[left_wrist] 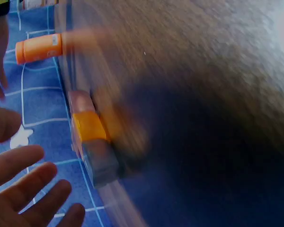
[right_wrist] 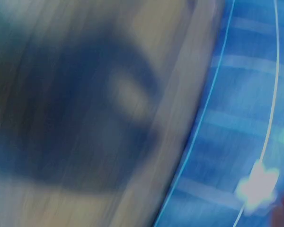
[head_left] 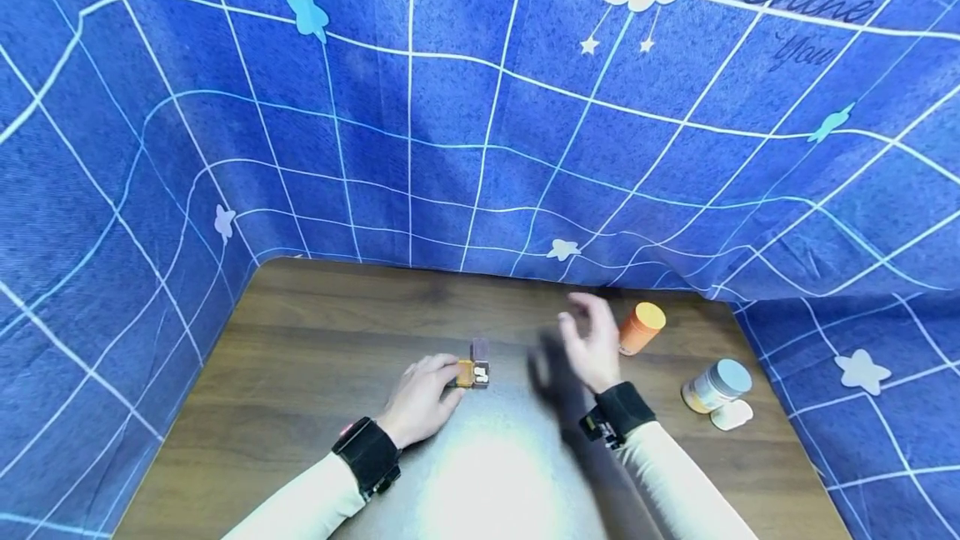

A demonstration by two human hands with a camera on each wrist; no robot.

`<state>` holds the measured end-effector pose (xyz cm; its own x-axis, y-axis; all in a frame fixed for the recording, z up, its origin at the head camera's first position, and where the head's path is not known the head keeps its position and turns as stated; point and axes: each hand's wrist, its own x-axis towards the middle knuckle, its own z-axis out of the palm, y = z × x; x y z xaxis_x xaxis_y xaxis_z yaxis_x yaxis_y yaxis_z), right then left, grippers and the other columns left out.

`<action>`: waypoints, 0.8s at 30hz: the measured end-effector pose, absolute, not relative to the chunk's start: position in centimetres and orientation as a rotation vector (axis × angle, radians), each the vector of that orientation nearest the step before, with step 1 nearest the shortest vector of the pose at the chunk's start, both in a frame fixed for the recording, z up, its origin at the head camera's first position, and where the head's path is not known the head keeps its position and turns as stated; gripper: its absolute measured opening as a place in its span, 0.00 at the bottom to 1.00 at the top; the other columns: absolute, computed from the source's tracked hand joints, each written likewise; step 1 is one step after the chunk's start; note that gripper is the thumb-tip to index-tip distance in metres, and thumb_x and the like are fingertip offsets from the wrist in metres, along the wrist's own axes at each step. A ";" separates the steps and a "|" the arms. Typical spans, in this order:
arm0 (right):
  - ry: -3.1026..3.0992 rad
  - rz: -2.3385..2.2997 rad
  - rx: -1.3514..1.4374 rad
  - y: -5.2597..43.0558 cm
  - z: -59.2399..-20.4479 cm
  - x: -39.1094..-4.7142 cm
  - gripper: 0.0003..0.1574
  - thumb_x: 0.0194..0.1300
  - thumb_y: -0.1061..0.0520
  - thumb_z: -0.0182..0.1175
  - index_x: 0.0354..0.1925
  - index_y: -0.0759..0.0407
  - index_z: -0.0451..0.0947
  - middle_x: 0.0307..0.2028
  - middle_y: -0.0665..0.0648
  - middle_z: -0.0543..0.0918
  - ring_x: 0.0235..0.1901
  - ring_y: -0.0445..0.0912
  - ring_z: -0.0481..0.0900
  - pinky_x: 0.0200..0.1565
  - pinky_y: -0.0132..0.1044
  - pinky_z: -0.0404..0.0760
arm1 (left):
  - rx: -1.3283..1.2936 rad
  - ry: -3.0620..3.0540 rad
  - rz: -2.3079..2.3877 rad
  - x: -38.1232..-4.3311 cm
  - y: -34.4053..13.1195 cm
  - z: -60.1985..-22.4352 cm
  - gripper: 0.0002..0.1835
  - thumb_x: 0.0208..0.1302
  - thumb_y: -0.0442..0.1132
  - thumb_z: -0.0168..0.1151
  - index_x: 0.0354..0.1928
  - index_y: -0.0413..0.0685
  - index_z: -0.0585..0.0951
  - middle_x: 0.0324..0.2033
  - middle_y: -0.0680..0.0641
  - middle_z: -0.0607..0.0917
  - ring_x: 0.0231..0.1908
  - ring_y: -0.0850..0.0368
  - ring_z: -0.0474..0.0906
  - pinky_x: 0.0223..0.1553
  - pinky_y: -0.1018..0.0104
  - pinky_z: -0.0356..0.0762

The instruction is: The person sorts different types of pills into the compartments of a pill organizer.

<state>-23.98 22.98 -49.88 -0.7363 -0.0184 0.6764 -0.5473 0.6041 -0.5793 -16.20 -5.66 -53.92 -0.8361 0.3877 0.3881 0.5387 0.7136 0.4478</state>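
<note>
A small pill organizer (head_left: 480, 373) lies near the middle of the table, one dark lid raised and white pills in that compartment. My left hand (head_left: 426, 397) is over its left part, hiding some of it from above. In the left wrist view the organizer (left_wrist: 91, 126) shows pinkish, orange and grey-blue sections, and the left hand (left_wrist: 35, 189) has its fingers spread beside it. Off to the right, my right hand (head_left: 592, 346) is raised over the table with loosely bent fingers and nothing in them. Just beyond it stands an orange bottle (head_left: 642, 328).
Farther right is a jar (head_left: 716, 386) with a grey-blue lid, and a small white object (head_left: 731, 415) lies against it. A blue patterned curtain (head_left: 480, 148) rises behind the wooden table (head_left: 322, 315) and along its sides. The right wrist view is blurred.
</note>
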 end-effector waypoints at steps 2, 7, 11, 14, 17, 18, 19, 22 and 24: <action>-2.372 1.117 0.553 20.7 -50.4 -23.6 0.27 0.55 0.53 0.60 0.53 0.57 0.68 0.46 0.59 0.75 0.43 0.48 0.71 0.45 0.46 0.73 | -0.784 -2.660 -0.736 -16.3 -5.3 -54.2 0.16 0.55 0.43 0.57 0.46 0.49 0.78 0.48 0.47 0.77 0.50 0.54 0.67 0.49 0.50 0.69; -2.729 1.120 0.713 16.3 -52.0 -23.3 0.34 0.57 0.49 0.57 0.57 0.61 0.62 0.52 0.63 0.71 0.49 0.51 0.69 0.51 0.50 0.71 | -0.870 -2.639 -0.563 -16.2 -4.6 -55.1 0.19 0.53 0.45 0.58 0.48 0.47 0.77 0.50 0.46 0.77 0.52 0.49 0.66 0.50 0.47 0.68; -2.808 1.277 0.658 14.4 -53.3 -23.1 0.30 0.57 0.55 0.56 0.55 0.65 0.62 0.50 0.65 0.74 0.47 0.53 0.71 0.51 0.50 0.71 | -0.896 -2.670 -0.485 -15.9 -4.3 -55.4 0.23 0.53 0.48 0.58 0.51 0.45 0.75 0.51 0.45 0.76 0.53 0.48 0.65 0.52 0.47 0.66; -2.813 1.383 0.628 13.7 -54.1 -23.1 0.29 0.57 0.58 0.56 0.56 0.65 0.61 0.48 0.65 0.76 0.44 0.51 0.74 0.48 0.49 0.74 | -0.887 -2.708 -0.448 -15.7 -4.2 -55.4 0.24 0.54 0.50 0.58 0.50 0.45 0.75 0.51 0.45 0.75 0.53 0.48 0.64 0.53 0.47 0.65; -2.794 1.415 0.640 13.3 -54.3 -23.0 0.30 0.57 0.59 0.56 0.56 0.65 0.61 0.47 0.65 0.76 0.43 0.51 0.74 0.46 0.49 0.75 | -0.875 -2.751 -0.399 -15.6 -4.0 -55.1 0.24 0.53 0.52 0.58 0.49 0.45 0.76 0.52 0.45 0.75 0.54 0.48 0.64 0.53 0.46 0.66; -2.786 1.412 0.638 13.2 -54.4 -22.9 0.30 0.56 0.60 0.56 0.56 0.65 0.61 0.46 0.65 0.76 0.42 0.50 0.74 0.45 0.48 0.75 | -0.873 -2.760 -0.384 -15.6 -4.0 -55.0 0.24 0.53 0.52 0.58 0.49 0.45 0.76 0.52 0.45 0.75 0.54 0.48 0.64 0.53 0.46 0.66; -2.774 1.416 0.640 13.1 -54.3 -22.9 0.30 0.56 0.60 0.56 0.56 0.65 0.62 0.46 0.66 0.76 0.42 0.50 0.74 0.45 0.48 0.75 | -0.871 -2.767 -0.367 -15.6 -3.9 -55.0 0.24 0.53 0.52 0.58 0.48 0.45 0.76 0.52 0.45 0.75 0.54 0.48 0.64 0.52 0.45 0.66; -2.734 1.439 0.642 12.8 -54.3 -22.7 0.28 0.55 0.62 0.56 0.54 0.66 0.63 0.45 0.66 0.76 0.41 0.50 0.74 0.45 0.48 0.76 | -0.867 -2.778 -0.359 -15.6 -3.9 -54.7 0.24 0.52 0.52 0.58 0.47 0.45 0.77 0.51 0.45 0.75 0.53 0.48 0.65 0.52 0.45 0.67; -2.706 1.450 0.636 12.7 -54.3 -22.5 0.27 0.55 0.62 0.56 0.54 0.65 0.64 0.45 0.66 0.76 0.41 0.50 0.75 0.44 0.47 0.77 | -0.861 -2.776 -0.359 -15.6 -4.0 -54.6 0.23 0.51 0.52 0.59 0.46 0.45 0.77 0.51 0.46 0.76 0.53 0.48 0.65 0.51 0.45 0.67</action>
